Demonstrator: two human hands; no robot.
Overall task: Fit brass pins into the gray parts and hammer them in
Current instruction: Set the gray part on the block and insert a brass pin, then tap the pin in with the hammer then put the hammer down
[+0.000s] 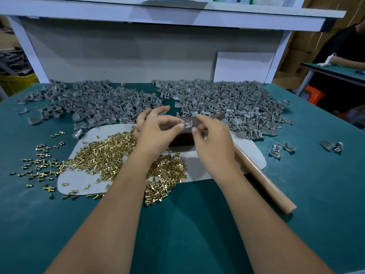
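My left hand [156,131] pinches a small gray part [187,124] that has brass pins standing in it, held above a dark brown block [183,138]. My right hand [212,136] meets it from the right, its thumb and fingers curled at the same part. A heap of brass pins [106,153] lies on a pale mat [79,179] under my left wrist. A wooden handle [264,180], seemingly the hammer's, lies on the mat to the right of my right forearm; its head is hidden behind my hand.
Two big heaps of gray parts fill the back of the green table, one at the left [94,101] and one at the right [233,107]. A few loose parts with pins [280,150] lie at the right. Stray pins [41,167] are scattered left of the mat.
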